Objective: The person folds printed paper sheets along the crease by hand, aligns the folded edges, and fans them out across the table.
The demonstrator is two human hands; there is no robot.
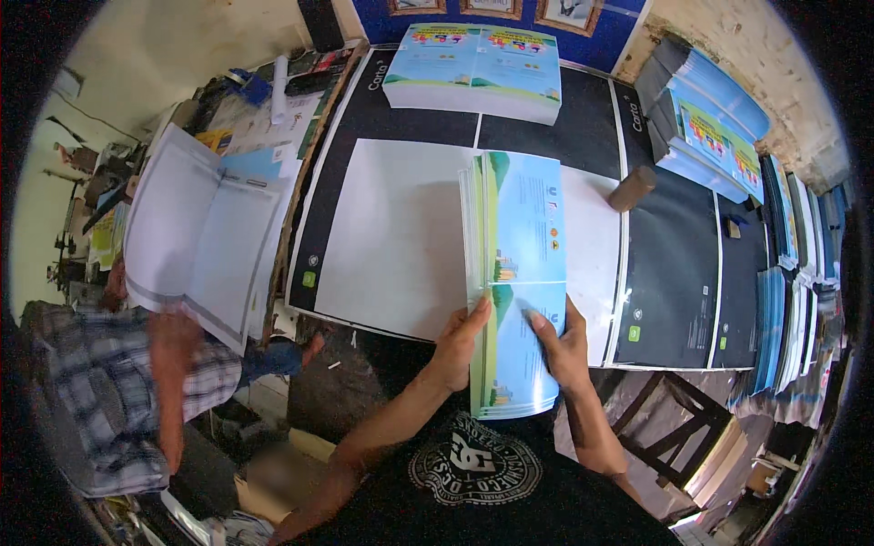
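Between my two hands is a stack of light-blue and green printed sheets (528,223), its long side running away from me. My left hand (462,344) grips its left edge near the close end, thumb on top. On the opposite edge my right hand (564,348) holds it, with the thumb lying over the top sheet. Several layers show fanned along the left edge; the fingers underneath are hidden. Beneath the far part of the stack lies large white paper (396,227) on the black-topped table (669,278).
A thick stack of printed covers (473,97) stands at the back. A brown cylindrical block (633,188) sits to the right, near more stacked covers (719,150) and upright bundles (772,314). At left, a person in a plaid shirt (100,391) handles large white sheets (205,227).
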